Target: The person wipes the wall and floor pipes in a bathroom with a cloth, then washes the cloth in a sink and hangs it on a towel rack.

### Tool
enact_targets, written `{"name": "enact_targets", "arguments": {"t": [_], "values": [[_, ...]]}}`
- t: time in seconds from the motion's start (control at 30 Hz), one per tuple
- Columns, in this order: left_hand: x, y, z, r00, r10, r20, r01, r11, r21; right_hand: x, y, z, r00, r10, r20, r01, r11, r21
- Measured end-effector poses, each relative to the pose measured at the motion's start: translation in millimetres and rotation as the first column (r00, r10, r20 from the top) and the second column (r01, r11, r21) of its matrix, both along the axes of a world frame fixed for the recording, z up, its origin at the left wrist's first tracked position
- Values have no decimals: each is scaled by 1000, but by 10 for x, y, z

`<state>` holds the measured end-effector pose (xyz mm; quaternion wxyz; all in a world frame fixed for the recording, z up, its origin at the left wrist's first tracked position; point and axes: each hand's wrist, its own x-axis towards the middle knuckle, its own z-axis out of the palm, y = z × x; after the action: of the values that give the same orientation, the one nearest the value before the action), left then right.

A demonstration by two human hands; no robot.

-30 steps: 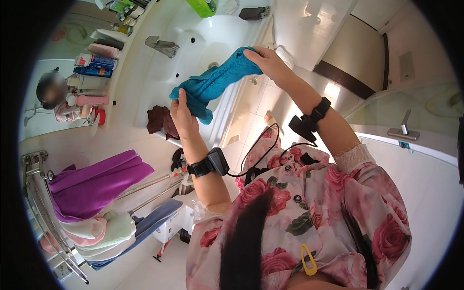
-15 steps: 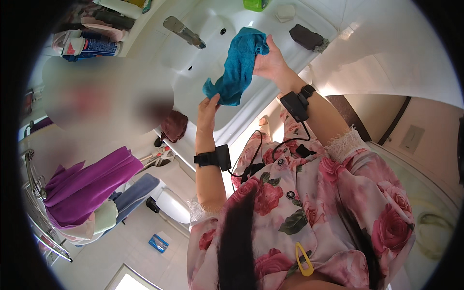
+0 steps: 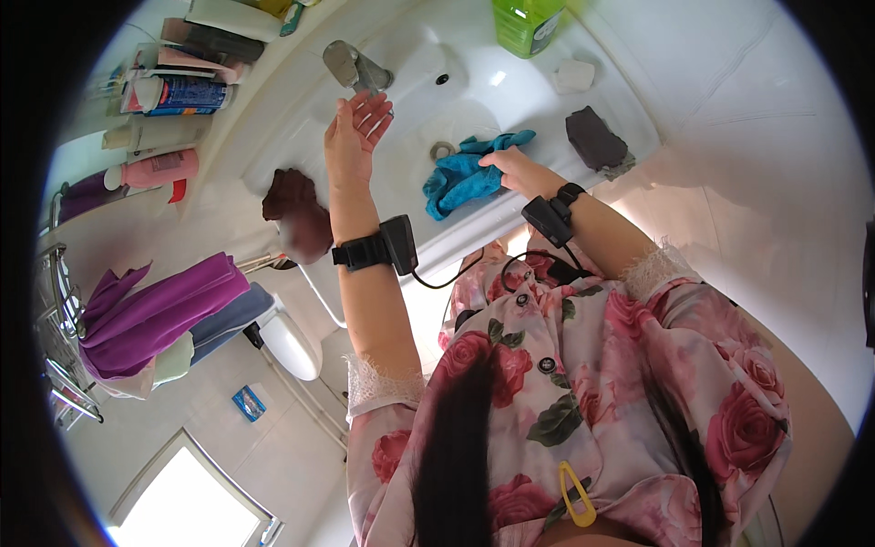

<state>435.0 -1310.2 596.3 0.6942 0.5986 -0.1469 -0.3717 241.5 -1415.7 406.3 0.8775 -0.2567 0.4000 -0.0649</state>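
Looking down into the white washbasin [image 3: 401,178], we find the teal-blue cloth [image 3: 467,182] lying bunched on its bottom, just beside the round drain [image 3: 441,150] and toward the near wall. The right hand [image 3: 516,171] is upon this cloth: its thumb rests against the fabric and the other fingers seem bent inward, but they are partly hidden, so we cannot tell how firmly they have hold of it. The left hand [image 3: 354,141] is well apart from the cloth, raised near the metal faucet [image 3: 357,68] with the palm turned upward; its fingers are extended and a little spread, and we see nothing held in them. Whether the fingertips touch the faucet, we cannot say from this angle. As for how far the work is, we judge that it is in the middle: the cloth is already placed inside the basin, but it is crumpled, neither spread flat nor folded. We cannot make out any running water, and we are not able to tell if the cloth is wet. What is left, as far as we can judge, concerns this cloth, since it is not yet laid aside. A dark brown cloth [image 3: 290,194] hangs at the left rim, and a dark grey cloth [image 3: 592,139] lies at the right end. Near the latter are a white soap bar [image 3: 573,77] and a green bottle [image 3: 522,27]; no hand touches these things.
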Motion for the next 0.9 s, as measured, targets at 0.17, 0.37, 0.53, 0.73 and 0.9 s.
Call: {"name": "enact_targets", "arguments": {"t": [0.17, 0.37, 0.53, 0.73, 0.9], "values": [[121, -732, 64, 987, -28, -156, 30, 1000, 11, -161, -227, -251, 992, 26, -120, -44, 987, -155], [542, -610, 35, 999, 43, 8, -44, 980, 193, 49, 210, 475, 981, 156, -112, -169, 978, -119], [170, -628, 134, 1000, 0, 11, -1, 995, 101, 390, 309, 511, 971, 80, -225, -125, 973, -194], [122, 230, -285, 956, -293, -2, 290, 942, 170, 566, 714, 714, 999, -31, -23, 25, 970, -241], [61, 1184, -1225, 982, -169, -80, 186, 859, 477, 542, 1057, 1042, 998, 3, 61, 9, 980, -199]]}}
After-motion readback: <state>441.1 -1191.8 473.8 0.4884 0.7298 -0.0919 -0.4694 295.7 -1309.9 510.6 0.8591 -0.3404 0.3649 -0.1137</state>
